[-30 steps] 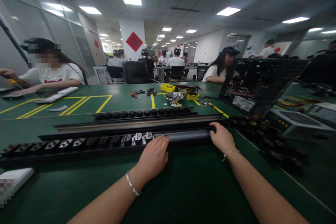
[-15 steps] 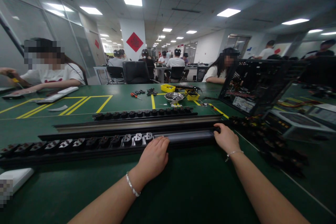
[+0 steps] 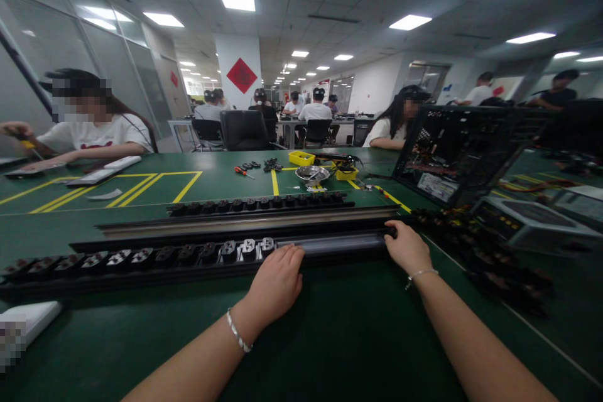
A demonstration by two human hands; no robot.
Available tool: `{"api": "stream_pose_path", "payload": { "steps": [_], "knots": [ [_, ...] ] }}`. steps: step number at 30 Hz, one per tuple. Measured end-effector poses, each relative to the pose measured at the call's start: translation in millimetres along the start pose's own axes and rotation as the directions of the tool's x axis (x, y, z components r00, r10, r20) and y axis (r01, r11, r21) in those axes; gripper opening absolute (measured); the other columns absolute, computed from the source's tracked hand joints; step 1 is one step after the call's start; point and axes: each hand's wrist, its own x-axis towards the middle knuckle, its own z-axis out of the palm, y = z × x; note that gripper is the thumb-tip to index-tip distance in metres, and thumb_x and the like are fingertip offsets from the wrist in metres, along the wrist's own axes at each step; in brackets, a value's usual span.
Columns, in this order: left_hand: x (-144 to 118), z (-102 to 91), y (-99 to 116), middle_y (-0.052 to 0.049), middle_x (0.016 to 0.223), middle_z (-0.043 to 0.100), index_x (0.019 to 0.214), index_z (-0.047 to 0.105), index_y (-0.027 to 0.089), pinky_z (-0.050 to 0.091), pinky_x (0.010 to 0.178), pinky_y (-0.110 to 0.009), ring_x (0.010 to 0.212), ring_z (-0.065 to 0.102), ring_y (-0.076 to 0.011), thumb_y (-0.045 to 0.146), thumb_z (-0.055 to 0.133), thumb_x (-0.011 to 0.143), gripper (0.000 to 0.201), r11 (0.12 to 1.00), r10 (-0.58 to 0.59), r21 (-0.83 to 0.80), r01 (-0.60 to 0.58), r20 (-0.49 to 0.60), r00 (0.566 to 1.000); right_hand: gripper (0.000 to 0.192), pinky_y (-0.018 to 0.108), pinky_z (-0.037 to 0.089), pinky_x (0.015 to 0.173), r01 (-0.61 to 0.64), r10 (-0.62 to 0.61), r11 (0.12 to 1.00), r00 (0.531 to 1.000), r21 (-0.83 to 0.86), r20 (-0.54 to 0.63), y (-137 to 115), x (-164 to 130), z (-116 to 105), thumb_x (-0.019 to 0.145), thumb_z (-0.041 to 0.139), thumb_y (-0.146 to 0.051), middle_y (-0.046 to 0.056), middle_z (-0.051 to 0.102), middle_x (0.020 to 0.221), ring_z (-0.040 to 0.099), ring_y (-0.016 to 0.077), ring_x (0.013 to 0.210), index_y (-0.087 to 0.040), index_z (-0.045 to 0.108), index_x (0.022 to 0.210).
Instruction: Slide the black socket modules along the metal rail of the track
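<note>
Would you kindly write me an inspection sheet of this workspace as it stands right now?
Surface: green table with yellow marking lines.
Job's things: long black socket rail lying across the table, sockets along its left part, its right part bare; a second rail and a socket strip lie behind it.
Clutter: metal bowl, yellow trays, red-handled screwdriver, white box at the left edge.
Hands: left hand rests on the rail's near edge; right hand is at the rail's right end.
Cables: dark bundle to the right.
Surroundings: open computer case; other people seated at benches.
</note>
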Motion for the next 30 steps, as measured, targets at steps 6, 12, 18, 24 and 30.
{"api": "stream_pose_path", "payload": {
  "steps": [6, 12, 18, 24, 30],
  "knots": [
    [0.0, -0.4, -0.1, -0.01, 0.128, 0.055, 0.124, 0.046, 0.016, 0.036, 0.105, -0.04, 0.122, 0.048, -0.0236, 0.017, 0.049, 0.082, 0.043, 1.0, 0.0, -0.007, 0.0, 0.001, 1.0, 0.038, 0.041, 0.043, 0.087, -0.012, 0.012, 1.0, 1.0, 0.006, -0.005, 4.0, 1.9, 0.4, 0.08, 0.045, -0.026, 0.01, 0.06, 0.115, 0.056, 0.0264, 0.104, -0.022, 0.057, 0.115],
    [0.1, 0.2, -0.3, -0.01, 0.128, 0.056, 0.124, 0.045, 0.017, 0.037, 0.104, -0.041, 0.122, 0.049, -0.0232, 0.016, 0.048, 0.082, 0.043, 1.0, -0.001, -0.018, 0.0, -0.01, 1.0, 0.038, 0.038, 0.044, 0.085, -0.006, 0.006, 1.0, 1.0, 0.016, -0.031, 11.7, 5.8, 2.9, 0.079, 0.047, -0.027, 0.011, 0.06, 0.113, 0.057, 0.0249, 0.101, -0.021, 0.058, 0.115],
    [0.1, 1.8, -0.9, -0.01, 0.127, 0.056, 0.125, 0.045, 0.016, 0.036, 0.105, -0.04, 0.122, 0.048, -0.0232, 0.017, 0.049, 0.082, 0.043, 1.0, 0.008, -0.011, -0.008, -0.024, 1.0, 0.036, 0.037, 0.044, 0.086, 0.005, -0.004, 0.999, 0.999, 0.034, -0.043, 15.8, 8.3, 4.9, 0.079, 0.047, -0.027, 0.01, 0.06, 0.114, 0.056, 0.0242, 0.101, -0.021, 0.059, 0.113],
    [0.0, 0.4, -0.2, -0.01, 0.129, 0.056, 0.124, 0.046, 0.017, 0.037, 0.105, -0.041, 0.122, 0.048, -0.0235, 0.016, 0.05, 0.081, 0.043, 1.0, -0.007, -0.021, 0.007, -0.004, 1.0, 0.035, 0.037, 0.043, 0.09, 0.03, -0.026, 0.998, 0.997, 0.048, -0.073, 21.5, 12.6, 7.8, 0.078, 0.047, -0.023, 0.012, 0.06, 0.111, 0.057, 0.0234, 0.099, -0.017, 0.06, 0.111],
    [0.6, -2.3, 1.0, -0.011, 0.129, 0.055, 0.124, 0.046, 0.016, 0.036, 0.105, -0.041, 0.123, 0.048, -0.0236, 0.015, 0.049, 0.081, 0.043, 0.999, -0.017, -0.029, 0.017, 0.012, 1.0, 0.036, 0.035, 0.043, 0.09, 0.007, -0.003, 0.999, 0.997, 0.054, -0.083, 27.5, 15.8, 8.3, 0.078, 0.049, -0.024, 0.011, 0.06, 0.108, 0.057, 0.0223, 0.098, -0.016, 0.06, 0.112]
  ]
}}
